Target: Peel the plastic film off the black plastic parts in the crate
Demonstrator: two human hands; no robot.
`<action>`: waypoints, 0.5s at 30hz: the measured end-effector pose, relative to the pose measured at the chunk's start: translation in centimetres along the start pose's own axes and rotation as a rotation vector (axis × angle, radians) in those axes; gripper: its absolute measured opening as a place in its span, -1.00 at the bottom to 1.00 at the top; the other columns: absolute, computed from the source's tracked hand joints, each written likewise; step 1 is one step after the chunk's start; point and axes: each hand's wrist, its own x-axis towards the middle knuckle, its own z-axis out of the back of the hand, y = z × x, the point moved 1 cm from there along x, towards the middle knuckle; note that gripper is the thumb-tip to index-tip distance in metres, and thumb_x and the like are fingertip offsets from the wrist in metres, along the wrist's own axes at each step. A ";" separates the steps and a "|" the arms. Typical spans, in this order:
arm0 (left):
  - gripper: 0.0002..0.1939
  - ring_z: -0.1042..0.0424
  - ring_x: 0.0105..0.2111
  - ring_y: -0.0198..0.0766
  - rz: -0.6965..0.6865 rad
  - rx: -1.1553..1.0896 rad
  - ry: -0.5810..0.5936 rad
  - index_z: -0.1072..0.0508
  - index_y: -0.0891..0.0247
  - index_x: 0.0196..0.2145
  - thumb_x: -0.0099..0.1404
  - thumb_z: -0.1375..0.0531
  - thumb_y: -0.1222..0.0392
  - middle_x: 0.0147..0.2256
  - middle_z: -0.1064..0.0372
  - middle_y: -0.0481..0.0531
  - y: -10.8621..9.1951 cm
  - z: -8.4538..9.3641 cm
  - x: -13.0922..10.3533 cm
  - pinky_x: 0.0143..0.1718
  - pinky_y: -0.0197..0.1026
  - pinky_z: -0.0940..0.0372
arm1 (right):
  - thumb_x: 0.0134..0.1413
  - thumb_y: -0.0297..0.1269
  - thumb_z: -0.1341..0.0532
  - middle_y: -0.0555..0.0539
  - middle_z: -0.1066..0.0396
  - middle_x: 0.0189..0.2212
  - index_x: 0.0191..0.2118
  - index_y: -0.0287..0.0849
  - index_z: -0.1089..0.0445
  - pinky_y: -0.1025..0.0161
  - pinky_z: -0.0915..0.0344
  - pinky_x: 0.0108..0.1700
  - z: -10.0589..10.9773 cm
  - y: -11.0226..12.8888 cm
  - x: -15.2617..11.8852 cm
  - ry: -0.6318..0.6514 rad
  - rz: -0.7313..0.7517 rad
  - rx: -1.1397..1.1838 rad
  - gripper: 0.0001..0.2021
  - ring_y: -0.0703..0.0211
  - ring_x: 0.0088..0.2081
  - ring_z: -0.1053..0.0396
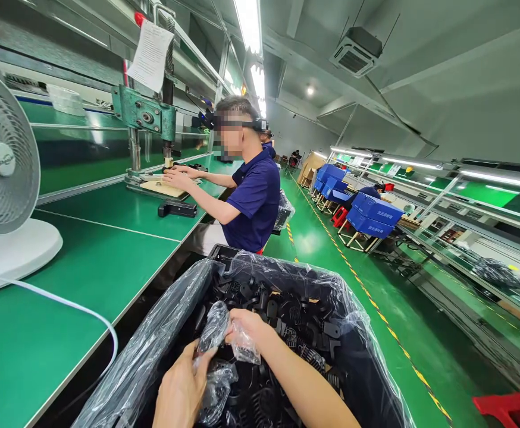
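Note:
Both my hands are over a black bin (362,362) lined with clear plastic. My left hand (182,380) grips the lower end of a clear plastic bag (215,324), its thumb and fingers closed on the film. Something dark shows through the bag, but I cannot make out its kind. From the other side, my right hand (244,327) pinches the same bag near its upper end, with crumpled film hanging below the fingers. Loose black plastic parts (293,318) lie all around beneath my hands. Another crumpled clear bag (218,389) rests beside my left hand.
A white fan (5,154) stands on the green workbench (108,249) at left, its cable looping over the edge. Beyond the bin a co-worker (255,190) sits at a green press (146,116). A red stool (510,407) is at lower right, beside the taped aisle.

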 end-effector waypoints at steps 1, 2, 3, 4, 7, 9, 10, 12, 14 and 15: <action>-0.51 -0.56 -0.19 0.08 0.027 0.015 0.019 -0.41 0.15 0.00 0.40 0.07 -0.20 -0.23 -0.57 0.14 0.1 0.2 0.1 -0.17 -0.06 -0.30 | 0.39 -0.07 -0.20 0.07 -0.34 -0.47 -0.22 -0.28 -0.41 0.41 -0.30 -0.51 -0.5 -0.1 -0.1 0.023 -0.016 -0.080 -0.68 0.39 -0.55 -0.26; -0.58 -0.55 -0.24 0.08 0.051 0.032 0.035 -0.43 0.13 -0.11 0.40 0.07 -0.15 -0.31 -0.56 0.13 0.2 0.4 0.2 -0.22 -0.08 -0.28 | 0.39 -0.06 -0.20 0.08 -0.34 -0.49 -0.23 -0.28 -0.41 0.41 -0.29 -0.52 -0.9 -0.2 -0.2 0.044 -0.027 -0.158 -0.67 0.39 -0.56 -0.26; -0.62 -0.54 -0.29 0.07 0.068 0.048 0.047 -0.42 0.11 -0.19 0.40 0.07 -0.12 -0.37 -0.54 0.11 0.3 0.6 0.2 -0.26 -0.10 -0.25 | 0.40 -0.07 -0.19 0.08 -0.34 -0.49 -0.22 -0.28 -0.42 0.41 -0.29 -0.52 -1.2 -0.2 -0.2 0.062 -0.033 -0.238 -0.68 0.38 -0.56 -0.28; -0.65 -0.53 -0.32 0.06 0.079 0.063 0.056 -0.41 0.10 -0.24 0.40 0.07 -0.10 -0.41 -0.52 0.10 0.3 0.8 0.2 -0.30 -0.11 -0.22 | 0.40 -0.09 -0.19 0.06 -0.37 -0.47 -0.21 -0.28 -0.42 0.40 -0.30 -0.51 -1.3 -0.1 -0.1 0.071 -0.032 -0.320 -0.69 0.37 -0.54 -0.32; -0.68 -0.49 -0.38 0.02 0.096 0.096 0.042 -0.35 0.08 -0.31 0.42 0.09 -0.08 -0.45 -0.48 0.06 -0.1 1.4 -0.5 -0.35 -0.14 -0.16 | 0.39 -0.16 -0.21 0.01 -0.46 -0.36 -0.16 -0.28 -0.45 0.34 -0.41 -0.39 -1.1 0.5 0.3 0.017 0.003 -0.590 -0.75 0.30 -0.42 -0.43; -0.67 -0.45 -0.41 0.00 0.114 0.113 -0.020 -0.33 0.07 -0.29 0.43 0.13 -0.07 -0.43 -0.46 0.06 -0.5 1.9 -1.0 -0.35 -0.13 -0.14 | 0.34 -0.18 -0.27 -0.02 -0.49 -0.31 -0.19 -0.28 -0.46 0.23 -0.48 -0.23 -0.9 0.8 0.8 -0.074 0.006 -0.794 -0.78 0.24 -0.32 -0.48; -0.67 -0.44 -0.41 0.00 0.121 0.115 -0.067 -0.32 0.07 -0.25 0.43 0.14 -0.08 -0.39 -0.46 0.08 -0.8 2.1 -1.3 -0.35 -0.12 -0.14 | 0.31 -0.20 -0.30 -0.04 -0.51 -0.27 -0.20 -0.28 -0.47 0.16 -0.50 -0.13 -0.8 0.7 1.1 -0.124 -0.003 -0.894 -0.79 0.19 -0.24 -0.50; -0.64 -0.44 -0.35 0.00 0.120 0.108 -0.175 -0.27 0.10 -0.19 0.45 0.17 -0.13 -0.24 -0.46 0.13 -1.5 2.6 -1.6 -0.31 -0.10 -0.16 | 0.26 -0.23 -0.35 -0.08 -0.52 -0.17 -0.21 -0.27 -0.48 0.03 -0.47 0.03 -0.9 0.4 1.8 -0.208 -0.033 -1.068 -0.82 0.09 -0.08 -0.50; -0.62 -0.43 -0.24 0.02 0.110 0.092 -0.279 -0.21 0.12 -0.17 0.45 0.20 -0.18 -0.13 -0.40 0.17 -2.1 3.0 -1.8 -0.27 -0.07 -0.19 | 0.23 -0.25 -0.36 -0.11 -0.51 -0.09 -0.17 -0.25 -0.48 -0.04 -0.43 0.12 -1.1 -0.2 2.6 -0.254 -0.048 -1.188 -0.83 0.03 0.02 -0.47; -0.61 -0.43 -0.19 0.03 0.102 0.084 -0.324 -0.19 0.13 -0.19 0.45 0.20 -0.19 -0.12 -0.37 0.17 -2.4 3.1 -1.8 -0.25 -0.06 -0.20 | 0.23 -0.25 -0.37 -0.12 -0.50 -0.07 -0.15 -0.25 -0.48 -0.06 -0.42 0.14 -1.3 -0.5 3.0 -0.260 -0.047 -1.226 -0.82 0.02 0.04 -0.46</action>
